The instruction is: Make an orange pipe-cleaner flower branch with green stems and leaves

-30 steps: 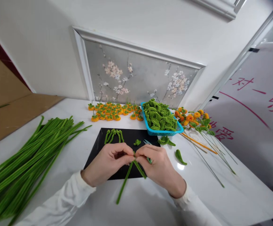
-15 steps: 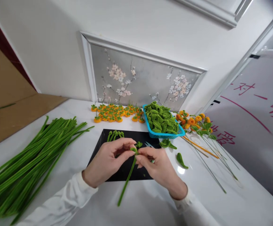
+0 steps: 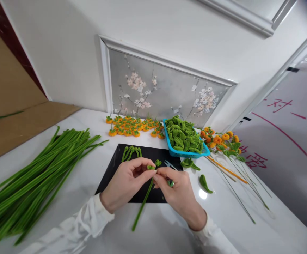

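Over a black mat (image 3: pixel 111 180), my left hand (image 3: pixel 129 181) and my right hand (image 3: pixel 178 190) meet at the fingertips, both pinching a green pipe cleaner (image 3: pixel 142 210). Its long tail hangs down toward me, and a small looped part shows above my left fingers. Exactly how it bends between the fingertips is hidden. Just beyond lies a small looped green piece (image 3: pixel 158 163). Scissors (image 3: pixel 170 165) rest on the mat, partly behind my right hand. Several short green pieces with knotted heads (image 3: pixel 131 151) lie at the mat's far left.
A pile of long green pipe cleaners (image 3: pixel 44 176) lies on the left. Orange flower heads (image 3: pixel 128 127) stand along the back beside a blue basket (image 3: pixel 189 154) of green leaves. Loose leaves (image 3: pixel 205 184) and finished-looking orange flowers (image 3: pixel 219 139) with thin wire stems lie to the right.
One of the two hanging ends has left its downward position, and a small loop now shows above my left fingers. Both hands stay together. The view has shifted slightly left.
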Motion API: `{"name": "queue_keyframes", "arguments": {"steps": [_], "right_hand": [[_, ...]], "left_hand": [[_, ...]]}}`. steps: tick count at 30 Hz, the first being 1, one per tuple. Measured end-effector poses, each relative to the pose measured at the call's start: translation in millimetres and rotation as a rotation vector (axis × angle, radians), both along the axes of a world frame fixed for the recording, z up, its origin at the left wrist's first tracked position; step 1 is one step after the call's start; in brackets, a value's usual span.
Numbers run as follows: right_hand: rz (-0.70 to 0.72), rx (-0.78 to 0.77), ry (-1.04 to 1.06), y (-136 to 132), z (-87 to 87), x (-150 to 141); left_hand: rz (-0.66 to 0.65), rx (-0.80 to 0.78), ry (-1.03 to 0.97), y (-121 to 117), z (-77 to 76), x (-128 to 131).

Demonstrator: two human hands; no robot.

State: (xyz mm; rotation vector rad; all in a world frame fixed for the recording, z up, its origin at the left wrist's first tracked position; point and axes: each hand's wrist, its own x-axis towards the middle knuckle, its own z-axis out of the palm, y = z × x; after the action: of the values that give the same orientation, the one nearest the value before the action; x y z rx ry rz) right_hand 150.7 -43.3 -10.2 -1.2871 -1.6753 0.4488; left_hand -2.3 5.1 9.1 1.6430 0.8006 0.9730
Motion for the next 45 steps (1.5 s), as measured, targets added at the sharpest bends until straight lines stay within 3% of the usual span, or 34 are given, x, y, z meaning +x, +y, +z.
{"name": "queue_keyframes", "arguments": {"steps": [9, 16, 24, 28, 33, 40, 45], "right_hand": [[0.089, -0.010, 0.019, -1.1, -0.1, -1.9], [0.106, -0.036, 0.083, -1.0, 0.2, -4.4], [0.245, -0.210, 0.504, 0.7, 3.3, -2.9], [0.301, -0.236, 0.528, -0.4, 5.2, -5.6], [0.372, -0.266, 0.545, -0.4, 0.0, -11.0], [0.288, -0.240, 0.439, 5.1, -14.8, -11.4], [0.324, -0.232, 0.432, 7.1, -17.2, -11.9]], "left_hand": [[-0.005, 0.014, -0.010, 0.0, 5.5, -0.3], [-0.053, -0.017, -0.044, -1.0, 1.6, -1.0], [-0.130, -0.133, -0.220, 2.6, -2.0, -0.7], [-0.262, -0.266, -0.276, 1.1, -3.3, -1.0], [-0.202, -0.403, -0.332, -1.3, -3.8, -1.8], [-0.113, -0.368, -0.351, -0.9, -5.2, -1.7], [-0.188, -0.404, -0.341, -2.3, -7.5, 0.9]]}}
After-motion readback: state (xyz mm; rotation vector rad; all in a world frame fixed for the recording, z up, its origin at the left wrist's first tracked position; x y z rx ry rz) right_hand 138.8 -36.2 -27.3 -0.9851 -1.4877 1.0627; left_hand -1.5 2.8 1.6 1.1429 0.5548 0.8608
